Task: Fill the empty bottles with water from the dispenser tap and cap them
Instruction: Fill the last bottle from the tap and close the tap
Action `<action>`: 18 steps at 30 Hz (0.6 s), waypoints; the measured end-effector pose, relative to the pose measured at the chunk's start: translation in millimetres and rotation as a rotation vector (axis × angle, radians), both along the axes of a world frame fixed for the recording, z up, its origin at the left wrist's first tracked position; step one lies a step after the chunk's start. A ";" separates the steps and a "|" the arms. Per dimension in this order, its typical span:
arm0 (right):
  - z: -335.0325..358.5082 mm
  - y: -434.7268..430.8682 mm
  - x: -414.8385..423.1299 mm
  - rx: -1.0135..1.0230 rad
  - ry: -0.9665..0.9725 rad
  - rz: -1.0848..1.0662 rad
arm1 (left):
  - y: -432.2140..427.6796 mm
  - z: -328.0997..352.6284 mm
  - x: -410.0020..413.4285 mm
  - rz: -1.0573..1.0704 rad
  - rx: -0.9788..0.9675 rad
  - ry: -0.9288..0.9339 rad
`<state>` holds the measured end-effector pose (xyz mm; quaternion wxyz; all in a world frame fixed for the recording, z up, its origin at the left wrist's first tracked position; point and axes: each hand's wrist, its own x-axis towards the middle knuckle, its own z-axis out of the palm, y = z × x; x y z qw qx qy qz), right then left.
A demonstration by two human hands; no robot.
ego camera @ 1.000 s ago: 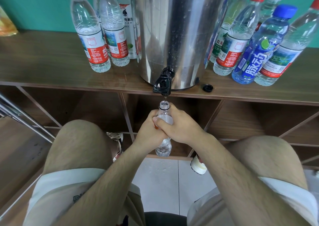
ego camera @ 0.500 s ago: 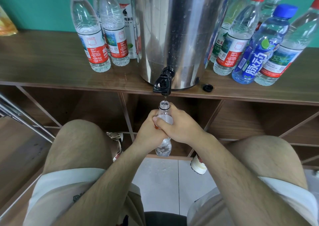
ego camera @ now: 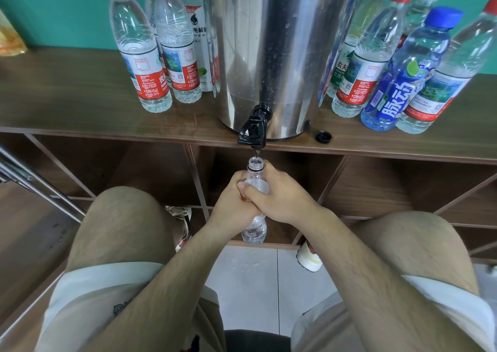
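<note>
Nothing had moved vs. the frame 0.5 s before: bottle (ego camera: 254, 230), L hand (ego camera: 228, 207), R hand (ego camera: 280, 201) and tap (ego camera: 252, 132) sat as they did. Bottle was upright, uncapped, mouth right under the tap, w/ a thin stream (ego camera: 257, 153) dropping into it. Both hands were curled round its middle, R fingers overlapping L, so only neck and base showed. Water level behind the hands: can't tell. Tap was black, at the foot of the steel dispenser (ego camera: 271, 56), which stood at the front edge of a wood shelf (ego camera: 80, 104). A black cap (ego camera: 323, 136) lay on the shelf just R of the dispenser base, not touching it. Red-cap bottles (ego camera: 142, 56) stood capped on the shelf L of the dispenser; more capped ones stood to the R, incl. a blue bottle (ego camera: 403, 83). Held bottle hung between the person's knees (ego camera: 121, 217), above a tiled floor (ego camera: 247, 271), w/ shoes (ego camera: 180, 225) near it on either side.
</note>
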<state>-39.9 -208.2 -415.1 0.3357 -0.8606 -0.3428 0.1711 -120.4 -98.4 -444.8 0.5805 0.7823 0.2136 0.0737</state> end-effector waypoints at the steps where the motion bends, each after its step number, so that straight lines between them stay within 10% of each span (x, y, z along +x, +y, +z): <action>1: 0.5 -0.1 -0.1 0.001 -0.001 0.001 | -0.1 0.3 -0.1 -0.001 0.003 -0.001; 18: 0.4 -0.3 0.1 0.009 -0.003 0.007 | 0.8 -0.7 0.1 -0.010 0.005 0.000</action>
